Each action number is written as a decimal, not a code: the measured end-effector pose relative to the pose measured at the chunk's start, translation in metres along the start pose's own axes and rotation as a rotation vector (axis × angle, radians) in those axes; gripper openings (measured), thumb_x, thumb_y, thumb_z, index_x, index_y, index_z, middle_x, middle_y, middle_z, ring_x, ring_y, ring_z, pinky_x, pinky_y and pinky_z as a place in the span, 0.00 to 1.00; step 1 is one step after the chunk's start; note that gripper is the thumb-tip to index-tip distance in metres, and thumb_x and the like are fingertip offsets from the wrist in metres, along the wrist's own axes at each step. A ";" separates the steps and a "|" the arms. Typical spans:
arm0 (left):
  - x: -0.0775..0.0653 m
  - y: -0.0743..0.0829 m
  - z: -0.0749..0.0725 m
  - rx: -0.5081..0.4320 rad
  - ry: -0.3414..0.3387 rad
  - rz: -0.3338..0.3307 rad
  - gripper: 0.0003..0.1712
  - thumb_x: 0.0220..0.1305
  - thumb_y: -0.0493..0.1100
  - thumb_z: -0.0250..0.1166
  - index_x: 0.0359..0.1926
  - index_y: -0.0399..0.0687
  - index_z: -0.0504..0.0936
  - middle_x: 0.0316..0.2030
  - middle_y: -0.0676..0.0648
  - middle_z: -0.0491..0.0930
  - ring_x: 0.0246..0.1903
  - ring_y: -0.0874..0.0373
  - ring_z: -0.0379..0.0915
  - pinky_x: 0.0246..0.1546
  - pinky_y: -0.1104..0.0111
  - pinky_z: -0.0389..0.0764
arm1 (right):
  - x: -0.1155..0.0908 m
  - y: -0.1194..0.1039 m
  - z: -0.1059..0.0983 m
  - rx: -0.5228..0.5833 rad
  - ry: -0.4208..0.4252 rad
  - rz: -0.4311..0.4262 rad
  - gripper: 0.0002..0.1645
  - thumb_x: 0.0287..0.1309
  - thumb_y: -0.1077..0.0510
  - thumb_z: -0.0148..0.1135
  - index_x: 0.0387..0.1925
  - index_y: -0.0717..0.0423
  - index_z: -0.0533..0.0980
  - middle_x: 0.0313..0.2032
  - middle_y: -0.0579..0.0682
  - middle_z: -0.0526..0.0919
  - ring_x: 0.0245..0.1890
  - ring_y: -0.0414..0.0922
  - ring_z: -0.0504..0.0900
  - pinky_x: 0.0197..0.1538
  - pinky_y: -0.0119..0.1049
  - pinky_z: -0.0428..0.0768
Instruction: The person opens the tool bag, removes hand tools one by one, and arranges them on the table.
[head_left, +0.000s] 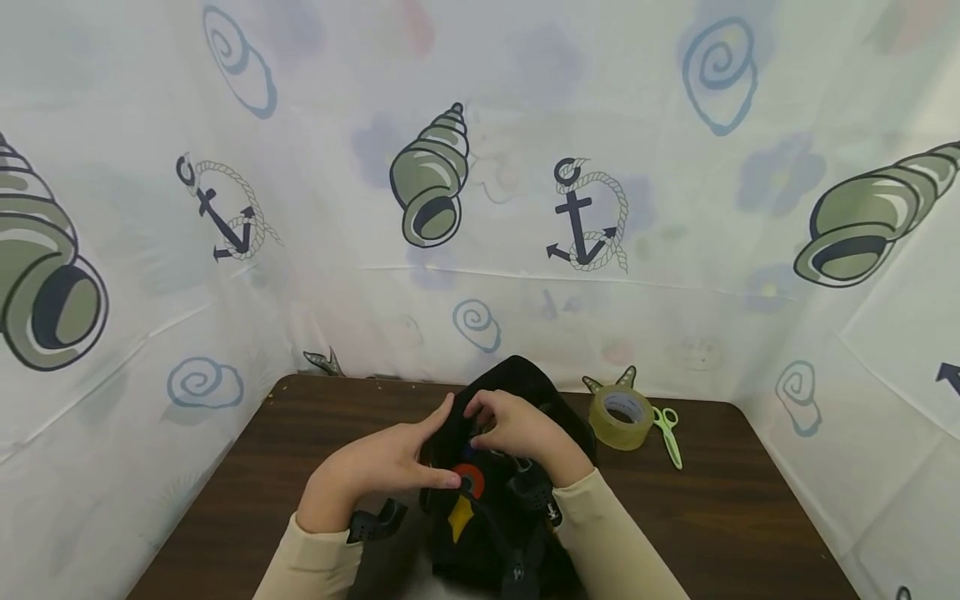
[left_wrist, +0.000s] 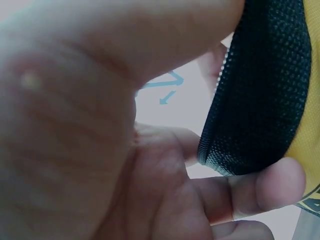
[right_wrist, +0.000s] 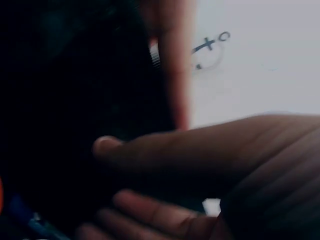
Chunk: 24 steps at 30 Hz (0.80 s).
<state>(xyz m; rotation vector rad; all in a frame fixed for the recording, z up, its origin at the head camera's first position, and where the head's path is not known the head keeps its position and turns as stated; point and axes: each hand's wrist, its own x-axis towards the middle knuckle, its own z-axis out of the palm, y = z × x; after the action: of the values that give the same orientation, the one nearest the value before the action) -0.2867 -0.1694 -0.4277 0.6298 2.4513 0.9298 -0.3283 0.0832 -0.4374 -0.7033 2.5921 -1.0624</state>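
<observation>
A black zippered bag (head_left: 517, 379) stands on the table in front of me, with yellow fabric (left_wrist: 304, 130) beside its black zipper edge (left_wrist: 250, 90) in the left wrist view. My left hand (head_left: 382, 462) grips the bag's left side, thumb reaching toward a red ring shape (head_left: 472, 480) on the front and fingers around the edge. Below the ring shows a yellow pointed shape (head_left: 461, 517). My right hand (head_left: 521, 429) is over the bag's upper part, its fingers loosely bent. In the blurred right wrist view its thumb (right_wrist: 135, 152) lies over dark fabric, apart from the fingers.
Behind the bag on the right stands a roll of clear yellowish tape (head_left: 621, 417). Light green scissors (head_left: 667, 437) lie beside the roll. The brown table (head_left: 720, 525) is surrounded on the far side, left and right by a white curtain (head_left: 510, 217) printed with shells and anchors.
</observation>
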 end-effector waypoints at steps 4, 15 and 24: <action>0.000 0.000 0.000 0.015 -0.002 -0.010 0.68 0.68 0.69 0.73 0.89 0.76 0.32 0.30 0.47 0.80 0.29 0.54 0.77 0.37 0.58 0.77 | 0.007 0.012 0.009 0.033 -0.042 -0.071 0.24 0.68 0.62 0.76 0.62 0.52 0.80 0.58 0.56 0.83 0.56 0.53 0.86 0.62 0.53 0.88; -0.001 -0.003 0.004 0.017 0.019 -0.022 0.68 0.67 0.69 0.74 0.88 0.77 0.33 0.78 0.42 0.72 0.59 0.54 0.84 0.61 0.47 0.84 | 0.017 0.038 0.034 -0.042 -0.115 -0.036 0.26 0.61 0.61 0.81 0.59 0.49 0.83 0.57 0.47 0.86 0.51 0.44 0.85 0.57 0.45 0.88; 0.000 -0.002 0.003 0.035 0.026 -0.028 0.68 0.67 0.68 0.75 0.88 0.77 0.33 0.80 0.42 0.69 0.66 0.50 0.82 0.66 0.45 0.82 | 0.025 0.043 0.038 -0.097 -0.158 -0.035 0.26 0.61 0.65 0.80 0.59 0.48 0.84 0.55 0.47 0.87 0.50 0.42 0.86 0.56 0.41 0.88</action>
<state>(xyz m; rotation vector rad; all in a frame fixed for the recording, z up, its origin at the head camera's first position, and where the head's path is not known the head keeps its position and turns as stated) -0.2854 -0.1694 -0.4304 0.5975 2.4976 0.8921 -0.3491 0.0745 -0.4961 -0.8228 2.5178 -0.8576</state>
